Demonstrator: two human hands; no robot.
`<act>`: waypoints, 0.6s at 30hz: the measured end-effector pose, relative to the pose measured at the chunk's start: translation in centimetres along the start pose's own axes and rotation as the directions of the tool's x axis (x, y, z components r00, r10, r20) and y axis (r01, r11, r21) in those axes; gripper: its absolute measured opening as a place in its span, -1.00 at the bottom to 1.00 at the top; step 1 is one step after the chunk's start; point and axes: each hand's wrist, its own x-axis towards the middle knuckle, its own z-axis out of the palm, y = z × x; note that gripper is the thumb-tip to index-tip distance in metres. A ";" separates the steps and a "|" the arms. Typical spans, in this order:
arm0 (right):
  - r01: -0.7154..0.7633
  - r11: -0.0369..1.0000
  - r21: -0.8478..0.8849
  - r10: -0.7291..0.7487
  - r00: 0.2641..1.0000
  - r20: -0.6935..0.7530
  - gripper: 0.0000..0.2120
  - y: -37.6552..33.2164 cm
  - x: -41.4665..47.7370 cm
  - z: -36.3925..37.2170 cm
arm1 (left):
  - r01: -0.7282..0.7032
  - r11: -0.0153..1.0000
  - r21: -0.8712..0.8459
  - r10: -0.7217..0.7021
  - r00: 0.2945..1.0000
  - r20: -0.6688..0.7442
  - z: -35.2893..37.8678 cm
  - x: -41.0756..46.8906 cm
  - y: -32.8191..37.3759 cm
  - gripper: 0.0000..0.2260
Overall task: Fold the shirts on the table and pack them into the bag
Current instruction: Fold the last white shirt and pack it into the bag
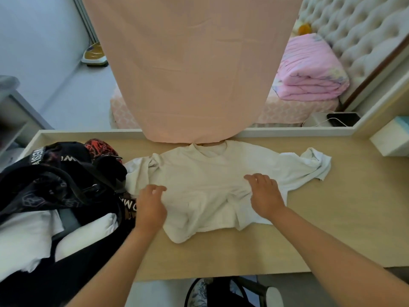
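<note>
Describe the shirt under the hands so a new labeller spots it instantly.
Start at the pale wooden table. At its middle, right of the black fabric bag with white lettering, lies a cream short-sleeved T-shirt, collar away from the person. Unlike the white folded cloth in the bag, it is spread out, with the left hand and right hand resting on it.

I record a pale wall (33, 29) and grey floor (73, 96) upper left; a peach curtain (190, 63) hangs top centre. Upper right: bed (294, 111), folded pink quilt (309, 72), tufted headboard (363, 36). Light wood bench (332, 218) across the lower frame, evenly lit.
</note>
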 end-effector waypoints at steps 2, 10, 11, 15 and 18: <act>0.082 0.994 0.072 -0.086 0.995 0.052 -0.35 -0.6 -0.3 1.3 | -0.177 0.984 -0.019 0.178 0.970 0.166 1.5 -1.4 1.8 -0.66; 0.316 0.948 -0.031 -0.268 0.851 0.452 -0.27 -0.9 -2.8 5.0 | -0.046 0.996 -0.071 0.071 0.910 0.410 6.6 -4.5 3.8 -0.47; 0.318 0.946 -0.064 -0.271 0.882 0.386 -0.29 -0.8 -2.6 5.3 | -0.042 0.995 -0.091 0.077 0.900 0.429 6.5 -4.2 3.6 -0.46; 0.257 0.964 -0.075 -0.233 0.944 0.234 -0.71 -0.2 -1.2 5.1 | -0.049 0.991 -0.121 0.095 0.904 0.416 5.3 -2.9 3.2 -0.55; 0.184 0.981 0.056 -0.192 0.952 0.240 -0.78 -0.4 -0.5 4.3 | -0.064 0.981 -0.182 0.119 0.943 0.310 3.0 -1.7 3.4 -0.63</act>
